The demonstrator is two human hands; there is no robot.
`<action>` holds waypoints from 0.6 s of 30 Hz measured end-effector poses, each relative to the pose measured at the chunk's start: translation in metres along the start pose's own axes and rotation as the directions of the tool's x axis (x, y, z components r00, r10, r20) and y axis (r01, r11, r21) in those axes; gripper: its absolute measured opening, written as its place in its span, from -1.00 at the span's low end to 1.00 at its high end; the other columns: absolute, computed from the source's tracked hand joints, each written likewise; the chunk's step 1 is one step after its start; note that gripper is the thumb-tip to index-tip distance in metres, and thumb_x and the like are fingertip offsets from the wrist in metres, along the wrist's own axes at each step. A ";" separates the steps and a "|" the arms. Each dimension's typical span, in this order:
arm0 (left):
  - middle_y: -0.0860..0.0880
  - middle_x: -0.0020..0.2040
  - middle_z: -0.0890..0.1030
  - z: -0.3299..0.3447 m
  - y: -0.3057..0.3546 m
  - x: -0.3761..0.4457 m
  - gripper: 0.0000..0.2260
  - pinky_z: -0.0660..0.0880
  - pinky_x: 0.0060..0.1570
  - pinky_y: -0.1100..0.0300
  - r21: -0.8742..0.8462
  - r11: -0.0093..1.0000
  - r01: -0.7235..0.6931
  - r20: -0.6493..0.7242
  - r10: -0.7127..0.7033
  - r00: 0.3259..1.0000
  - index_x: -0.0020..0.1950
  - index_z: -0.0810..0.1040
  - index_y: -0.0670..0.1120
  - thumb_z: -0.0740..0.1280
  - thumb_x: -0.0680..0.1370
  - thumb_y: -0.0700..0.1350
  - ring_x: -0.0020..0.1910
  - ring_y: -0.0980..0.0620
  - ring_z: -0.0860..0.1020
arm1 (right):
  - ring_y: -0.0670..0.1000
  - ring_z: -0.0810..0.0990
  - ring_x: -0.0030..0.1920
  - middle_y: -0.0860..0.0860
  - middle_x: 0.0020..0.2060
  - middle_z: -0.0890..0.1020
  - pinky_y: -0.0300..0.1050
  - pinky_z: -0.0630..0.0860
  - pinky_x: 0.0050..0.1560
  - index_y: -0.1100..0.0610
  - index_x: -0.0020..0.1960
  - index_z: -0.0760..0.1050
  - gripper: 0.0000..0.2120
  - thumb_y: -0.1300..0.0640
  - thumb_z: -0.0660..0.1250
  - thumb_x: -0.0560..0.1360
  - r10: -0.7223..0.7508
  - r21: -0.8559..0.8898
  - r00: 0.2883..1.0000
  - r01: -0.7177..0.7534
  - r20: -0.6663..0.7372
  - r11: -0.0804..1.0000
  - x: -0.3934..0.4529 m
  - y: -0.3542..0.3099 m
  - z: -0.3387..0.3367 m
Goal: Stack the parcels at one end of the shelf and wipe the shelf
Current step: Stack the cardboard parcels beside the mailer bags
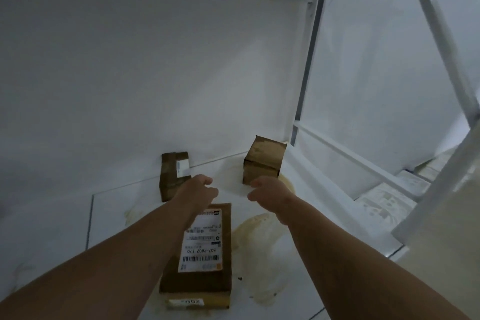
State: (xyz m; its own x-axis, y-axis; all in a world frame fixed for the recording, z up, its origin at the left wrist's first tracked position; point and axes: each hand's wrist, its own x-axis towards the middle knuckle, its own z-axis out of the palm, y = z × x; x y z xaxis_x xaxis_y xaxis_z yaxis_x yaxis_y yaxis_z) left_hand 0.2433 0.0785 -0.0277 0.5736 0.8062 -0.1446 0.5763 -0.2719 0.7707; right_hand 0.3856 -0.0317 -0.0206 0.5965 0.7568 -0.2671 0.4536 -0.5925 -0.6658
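Both hands are held out over the shelf [111, 218]. Nothing is held in either one. The left hand [198, 189] has its fingers loosely curled, and the right hand [270, 196] does too. A small gap is seen between them.

Three brown parcels are on the white shelf. The long parcel [205, 254] with the big label lies flat near the front, at about 6 o'clock from the hands, partly under the left arm. The small taped parcel [172, 176] stands by the back wall, at about 10 o'clock from the left hand, just beside it. The cube parcel [263, 161] sits in the back corner, at about 12 o'clock from the right hand, very near the fingers.

Yellowish stains [259, 241] are seen on the shelf, at about 5 o'clock from the right hand, and some more under the cube parcel.

A parcel is probably about to be picked up. The cube parcel is already at the right end, so the stack is best made there. The long parcel should be put at the bottom, because it is the widest. Each parcel should be held by its two sides and set down flat. The stains should be wiped only once the parcels are moved off them.
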 end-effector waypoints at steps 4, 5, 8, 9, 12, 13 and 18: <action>-0.08 0.24 0.50 0.006 0.011 0.010 -0.61 0.41 -0.17 0.26 -0.010 0.998 0.058 -0.041 -0.058 0.997 0.40 0.41 -0.08 0.31 0.57 -0.06 -0.09 0.10 0.49 | 0.18 0.49 0.28 0.16 0.25 0.53 -0.01 0.46 0.23 0.20 0.32 0.46 -0.64 0.19 0.21 0.54 -0.010 -0.205 1.000 0.013 0.015 0.979 0.036 0.010 -0.018; -0.07 0.23 0.50 0.008 0.014 0.012 -0.62 0.41 -0.14 0.24 -0.037 0.997 0.071 -0.059 -0.073 0.996 0.39 0.42 -0.07 0.31 0.57 -0.06 -0.07 0.08 0.49 | 0.18 0.50 0.27 0.14 0.23 0.53 -0.01 0.48 0.23 0.19 0.29 0.47 -0.67 0.16 0.20 0.55 -0.021 -0.271 1.000 0.023 0.010 0.962 0.047 0.014 -0.023; -0.09 0.30 0.48 0.017 0.023 0.018 -0.62 0.39 0.02 0.18 -0.097 0.990 0.098 -0.115 -0.109 0.987 0.38 0.44 -0.05 0.32 0.57 -0.06 0.10 0.00 0.48 | 0.16 0.42 0.31 0.05 0.29 0.44 -0.04 0.39 0.25 0.12 0.31 0.43 -0.65 0.12 0.17 0.55 -0.037 -0.425 0.999 0.026 -0.017 0.905 0.075 0.022 -0.035; -0.09 0.32 0.47 0.020 0.025 0.019 -0.62 0.39 0.05 0.17 -0.103 0.989 0.105 -0.126 -0.118 0.985 0.37 0.44 -0.04 0.32 0.56 -0.06 0.14 -0.02 0.47 | 0.16 0.39 0.32 0.06 0.33 0.41 -0.04 0.35 0.23 0.09 0.34 0.40 -0.62 0.12 0.17 0.53 -0.032 -0.427 0.999 0.019 -0.024 0.904 0.083 0.025 -0.036; -0.09 0.32 0.47 0.027 0.030 0.023 -0.63 0.39 0.05 0.18 -0.104 0.988 0.118 -0.159 -0.134 0.978 0.37 0.45 -0.05 0.32 0.57 -0.06 0.12 0.00 0.46 | 0.20 0.29 0.41 0.09 0.43 0.30 0.03 0.27 0.33 0.03 0.43 0.30 -0.52 0.06 0.17 0.51 -0.022 -0.402 1.000 0.027 0.017 0.915 0.105 0.034 -0.036; -0.08 0.31 0.48 0.029 0.031 0.024 -0.63 0.38 0.04 0.18 -0.107 0.987 0.120 -0.169 -0.137 0.976 0.37 0.45 -0.06 0.32 0.57 -0.05 0.10 0.01 0.46 | 0.22 0.22 0.45 0.10 0.47 0.23 0.06 0.22 0.38 -0.02 0.46 0.25 -0.47 0.04 0.18 0.49 -0.027 -0.397 0.999 0.040 0.040 0.917 0.112 0.037 -0.035; -0.06 0.26 0.50 0.037 0.036 0.028 -0.66 0.37 -0.01 0.21 -0.124 0.983 0.134 -0.207 -0.158 0.965 0.35 0.47 -0.05 0.32 0.57 -0.06 0.05 0.05 0.46 | 0.22 0.09 0.52 0.09 0.55 0.07 0.16 0.15 0.47 -0.19 0.48 0.23 -0.42 -0.08 0.13 0.45 0.022 -0.382 0.997 0.008 0.076 0.924 0.139 0.049 -0.034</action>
State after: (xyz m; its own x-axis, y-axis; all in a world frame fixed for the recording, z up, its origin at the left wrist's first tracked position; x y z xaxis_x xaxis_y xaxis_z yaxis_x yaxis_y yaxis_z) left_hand 0.3013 0.0721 -0.0270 0.3419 0.9303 -0.1329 0.5713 -0.0934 0.8154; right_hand 0.5131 0.0345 -0.0669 0.5547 0.7621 -0.3341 0.6768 -0.6467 -0.3517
